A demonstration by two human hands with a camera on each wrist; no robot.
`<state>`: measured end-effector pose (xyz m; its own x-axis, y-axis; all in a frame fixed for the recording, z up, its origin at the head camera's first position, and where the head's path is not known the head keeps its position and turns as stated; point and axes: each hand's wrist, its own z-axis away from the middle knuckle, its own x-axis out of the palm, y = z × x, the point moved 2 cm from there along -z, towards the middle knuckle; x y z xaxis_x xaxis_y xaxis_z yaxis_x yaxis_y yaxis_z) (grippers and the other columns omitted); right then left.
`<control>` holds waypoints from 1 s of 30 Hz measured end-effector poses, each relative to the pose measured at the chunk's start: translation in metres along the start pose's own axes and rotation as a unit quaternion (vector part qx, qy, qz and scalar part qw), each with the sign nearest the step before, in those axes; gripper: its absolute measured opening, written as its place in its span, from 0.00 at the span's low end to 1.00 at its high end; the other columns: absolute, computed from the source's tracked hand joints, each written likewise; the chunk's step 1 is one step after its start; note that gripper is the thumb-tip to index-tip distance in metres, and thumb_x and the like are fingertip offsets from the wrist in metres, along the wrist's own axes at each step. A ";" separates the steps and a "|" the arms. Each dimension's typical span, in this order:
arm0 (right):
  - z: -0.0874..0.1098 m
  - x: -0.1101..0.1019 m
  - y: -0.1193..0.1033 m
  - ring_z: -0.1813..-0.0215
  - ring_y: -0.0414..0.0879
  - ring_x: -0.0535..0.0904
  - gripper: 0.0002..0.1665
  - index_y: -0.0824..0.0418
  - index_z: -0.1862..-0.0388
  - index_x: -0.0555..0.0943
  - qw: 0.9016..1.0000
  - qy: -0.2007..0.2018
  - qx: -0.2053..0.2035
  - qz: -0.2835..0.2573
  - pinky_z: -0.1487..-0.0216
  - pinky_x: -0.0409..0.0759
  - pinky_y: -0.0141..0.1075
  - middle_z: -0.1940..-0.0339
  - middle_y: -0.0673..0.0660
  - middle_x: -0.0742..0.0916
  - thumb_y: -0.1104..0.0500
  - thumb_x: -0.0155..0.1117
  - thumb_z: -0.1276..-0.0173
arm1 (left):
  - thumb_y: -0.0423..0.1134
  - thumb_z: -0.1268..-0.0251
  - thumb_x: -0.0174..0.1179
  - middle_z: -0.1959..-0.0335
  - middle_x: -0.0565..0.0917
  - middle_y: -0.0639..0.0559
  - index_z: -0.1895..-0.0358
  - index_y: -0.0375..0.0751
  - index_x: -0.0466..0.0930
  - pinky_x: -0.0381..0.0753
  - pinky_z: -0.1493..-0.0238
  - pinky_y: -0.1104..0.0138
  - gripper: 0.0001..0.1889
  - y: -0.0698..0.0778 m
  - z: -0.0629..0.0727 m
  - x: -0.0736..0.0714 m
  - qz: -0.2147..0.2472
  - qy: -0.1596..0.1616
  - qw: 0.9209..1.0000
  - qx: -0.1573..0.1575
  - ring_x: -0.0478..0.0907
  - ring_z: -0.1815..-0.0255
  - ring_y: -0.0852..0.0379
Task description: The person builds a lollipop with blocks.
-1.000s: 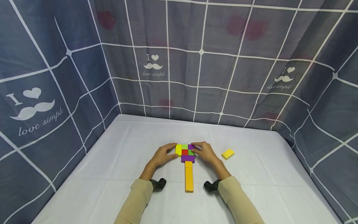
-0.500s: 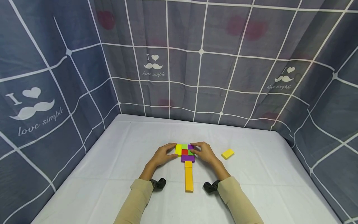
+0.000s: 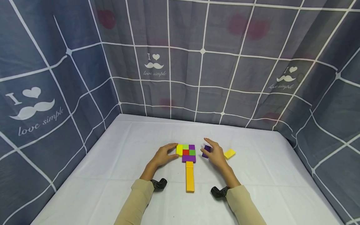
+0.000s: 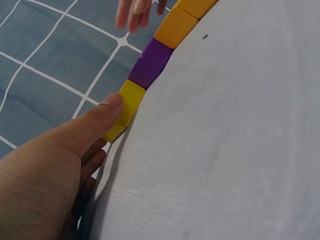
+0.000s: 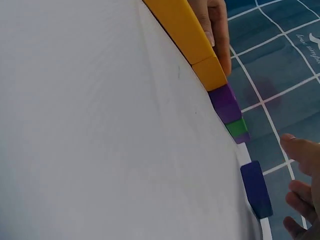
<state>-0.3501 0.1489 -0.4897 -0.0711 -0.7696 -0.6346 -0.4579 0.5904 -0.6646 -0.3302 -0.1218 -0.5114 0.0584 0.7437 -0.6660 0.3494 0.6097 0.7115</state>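
My left hand (image 3: 163, 156) holds the left side of a flat cluster of blocks, thumb and finger at the two ends of a yellow block (image 3: 179, 150). In the left wrist view its thumb presses on that yellow block (image 4: 132, 100). Joined to it are a light green block (image 3: 185, 147), a red block (image 3: 186, 152), a green block (image 3: 192, 152), a small purple block (image 3: 192, 147) and a wide purple block (image 3: 188, 159). My right hand (image 3: 217, 155) hovers, fingers spread, around a dark purple block (image 3: 207, 147); the right wrist view shows a gap between fingers and block (image 5: 256, 190).
A long orange block (image 3: 190, 179) and a short orange one (image 3: 189, 164) run from the cluster toward me. Right of my right hand lies a loose yellow block (image 3: 230, 153). A white cloth (image 3: 157, 128) covers the table; gridded curtains (image 3: 185, 68) surround it.
My right hand has left the cluster's right side and moved right, fingers spreading. The dark purple block, not visible before, now shows beside it. My left hand stays put.
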 end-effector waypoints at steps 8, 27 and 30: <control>0.013 -0.008 0.007 0.35 0.63 0.63 0.48 0.67 0.33 0.63 0.996 -0.049 0.073 0.029 0.35 0.60 0.53 0.36 0.68 0.71 0.48 0.72 0.48 | 0.46 0.44 0.65 0.37 0.70 0.48 0.36 0.43 0.69 0.60 0.34 0.56 0.31 0.000 0.001 -0.003 -0.002 -0.002 1.000 -0.002 0.63 0.35 0.49; 0.010 -0.014 0.007 0.42 0.60 0.72 0.39 0.68 0.39 0.71 0.997 -0.069 0.023 0.019 0.39 0.67 0.50 0.45 0.66 0.78 0.60 0.74 0.50 | 0.47 0.44 0.64 0.37 0.70 0.48 0.36 0.44 0.69 0.61 0.35 0.54 0.31 0.001 0.001 -0.001 -0.003 -0.006 1.000 -0.004 0.63 0.35 0.48; 0.005 -0.012 0.005 0.41 0.59 0.71 0.39 0.66 0.38 0.70 0.995 -0.100 0.011 0.010 0.39 0.68 0.50 0.44 0.64 0.78 0.59 0.73 0.48 | 0.46 0.44 0.65 0.37 0.70 0.48 0.36 0.44 0.69 0.61 0.35 0.54 0.31 0.002 0.001 -0.001 -0.003 -0.005 1.000 -0.007 0.63 0.35 0.48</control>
<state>-0.3469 0.1620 -0.4873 0.0999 -0.6953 -0.7118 -0.4382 0.6115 -0.6588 -0.3285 -0.1212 -0.5097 0.0647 0.7371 -0.6727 0.3374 0.6183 0.7099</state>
